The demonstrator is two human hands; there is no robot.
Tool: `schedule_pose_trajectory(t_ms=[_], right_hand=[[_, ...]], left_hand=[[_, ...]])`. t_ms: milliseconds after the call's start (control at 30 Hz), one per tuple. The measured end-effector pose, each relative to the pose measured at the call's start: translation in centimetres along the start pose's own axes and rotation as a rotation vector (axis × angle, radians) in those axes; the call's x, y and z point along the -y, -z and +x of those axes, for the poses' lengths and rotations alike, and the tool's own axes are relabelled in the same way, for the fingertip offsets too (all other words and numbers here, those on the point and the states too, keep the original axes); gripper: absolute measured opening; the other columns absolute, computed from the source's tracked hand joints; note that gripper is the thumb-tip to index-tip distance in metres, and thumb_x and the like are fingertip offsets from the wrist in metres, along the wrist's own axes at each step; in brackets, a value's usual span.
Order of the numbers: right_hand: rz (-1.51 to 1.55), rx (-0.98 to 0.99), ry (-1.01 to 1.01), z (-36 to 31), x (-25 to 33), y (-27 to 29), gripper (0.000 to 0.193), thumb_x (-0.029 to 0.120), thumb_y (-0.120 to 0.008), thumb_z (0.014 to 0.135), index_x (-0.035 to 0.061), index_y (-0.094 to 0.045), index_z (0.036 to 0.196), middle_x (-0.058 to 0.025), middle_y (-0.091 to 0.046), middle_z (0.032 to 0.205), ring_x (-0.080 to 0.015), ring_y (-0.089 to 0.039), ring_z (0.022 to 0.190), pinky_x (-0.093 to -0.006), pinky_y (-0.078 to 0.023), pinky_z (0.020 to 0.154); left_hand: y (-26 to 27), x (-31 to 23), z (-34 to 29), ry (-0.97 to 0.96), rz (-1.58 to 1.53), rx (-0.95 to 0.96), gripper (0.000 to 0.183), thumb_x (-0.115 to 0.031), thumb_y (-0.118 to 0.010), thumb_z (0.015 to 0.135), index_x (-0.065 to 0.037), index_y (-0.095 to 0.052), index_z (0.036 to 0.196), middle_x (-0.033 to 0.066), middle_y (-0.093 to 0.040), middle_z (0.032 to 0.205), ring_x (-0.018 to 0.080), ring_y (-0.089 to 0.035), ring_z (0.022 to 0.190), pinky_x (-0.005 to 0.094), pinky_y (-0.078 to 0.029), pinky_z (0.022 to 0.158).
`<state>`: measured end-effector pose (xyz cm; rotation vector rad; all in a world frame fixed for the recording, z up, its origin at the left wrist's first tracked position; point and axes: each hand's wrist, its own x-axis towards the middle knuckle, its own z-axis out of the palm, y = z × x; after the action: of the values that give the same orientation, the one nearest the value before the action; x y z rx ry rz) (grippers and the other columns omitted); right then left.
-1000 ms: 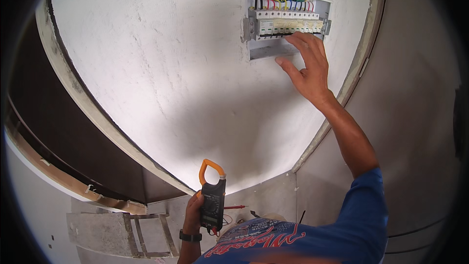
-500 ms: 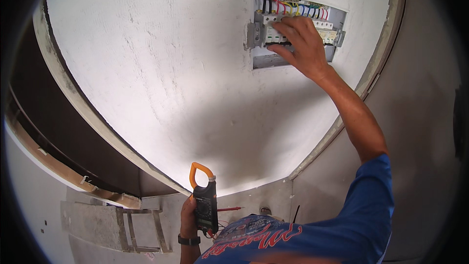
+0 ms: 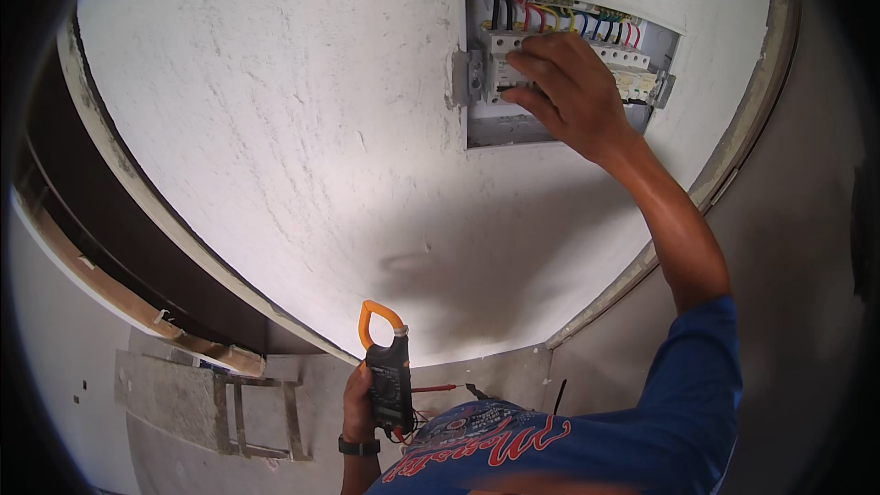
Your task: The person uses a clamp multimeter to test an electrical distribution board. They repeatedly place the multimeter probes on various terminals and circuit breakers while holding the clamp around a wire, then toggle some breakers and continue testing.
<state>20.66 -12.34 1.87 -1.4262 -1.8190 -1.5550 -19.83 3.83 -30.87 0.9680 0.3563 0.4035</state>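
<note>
1. Reaching up toward one o'clock, the right hand (image 3: 573, 92) lies over the row of white breakers (image 3: 502, 60) inside the recessed electrical panel (image 3: 513, 128) in the white plastered wall (image 3: 275, 128); its fingers are curled loosely with the tips against the breaker faces, though I cannot tell whether they pinch a switch lever or only press on it
2. Coloured wires (image 3: 559, 18), black, red, yellow, blue and green, loop into the tops of the breakers at the panel's twelve o'clock edge
3. Low at six o'clock, the left hand (image 3: 357, 403) is wrapped firmly around the dark body of the clamp meter (image 3: 390, 385), whose orange jaw loop points up and looks closed; a red test lead (image 3: 435, 389) trails off at its three o'clock side
4. Handling, as a judgement: the breakers look rigid and fixed on their rail, so only the small levers should give, best worked with fingertip and thumb; the wires look stiff yet bendable and are best taken by their insulation, away from the terminals
5. The meter looks light, hard-cased and easy for one hand, best gripped around its middle below the jaw
</note>
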Motion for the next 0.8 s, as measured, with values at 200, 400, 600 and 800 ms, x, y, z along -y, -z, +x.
schedule_pose_trajectory(t_ms=[200, 400, 600, 800], right_hand=[[0.085, -0.023, 0.011, 0.5, -0.8, -0.1, 0.031, 0.020, -0.088, 0.083, 0.0061, -0.071, 0.104, -0.0083, -0.069, 0.105, -0.0288, -0.068, 0.098, -0.0405, -0.059, 0.083], [0.118, -0.032, -0.024, 0.4, -0.7, 0.0, 0.034, 0.019, -0.090, 0.080, 0.0069, -0.072, 0.106, -0.0075, -0.070, 0.107, -0.0290, -0.068, 0.100, -0.0414, -0.059, 0.085], [0.026, 0.068, -0.026, -0.6, -0.7, 0.8, 0.052, 0.023, -0.092, 0.076, 0.0100, -0.070, 0.122, -0.0055, -0.068, 0.121, -0.0286, -0.064, 0.116, -0.0425, -0.058, 0.096], [-0.026, 0.024, -0.079, -2.4, -1.1, 2.2, 0.069, 0.030, -0.091, 0.080, 0.0112, -0.062, 0.139, -0.0086, -0.065, 0.128, -0.0332, -0.060, 0.122, -0.0450, -0.055, 0.100]], left_hand=[[0.1, 1.0, 0.2, -0.037, -0.019, -0.045, 0.063, -0.056, -0.057, 0.105, 0.000, -0.061, 0.134, 0.0136, -0.075, 0.107, 0.0197, -0.076, 0.087, 0.0323, -0.064, 0.076], [-0.2, 0.5, 0.3, -0.016, 0.000, -0.043, 0.061, -0.054, -0.057, 0.105, 0.001, -0.062, 0.133, 0.0145, -0.076, 0.107, 0.0198, -0.076, 0.087, 0.0327, -0.064, 0.076], [-0.9, -0.4, 0.4, -0.019, 0.046, -0.020, 0.060, -0.052, -0.056, 0.106, 0.001, -0.061, 0.133, 0.0139, -0.075, 0.109, 0.0195, -0.076, 0.089, 0.0326, -0.064, 0.078], [-1.4, -0.5, 0.9, 0.006, 0.042, 0.025, 0.059, -0.051, -0.057, 0.106, 0.002, -0.060, 0.132, 0.0141, -0.075, 0.109, 0.0190, -0.076, 0.089, 0.0320, -0.064, 0.078]])
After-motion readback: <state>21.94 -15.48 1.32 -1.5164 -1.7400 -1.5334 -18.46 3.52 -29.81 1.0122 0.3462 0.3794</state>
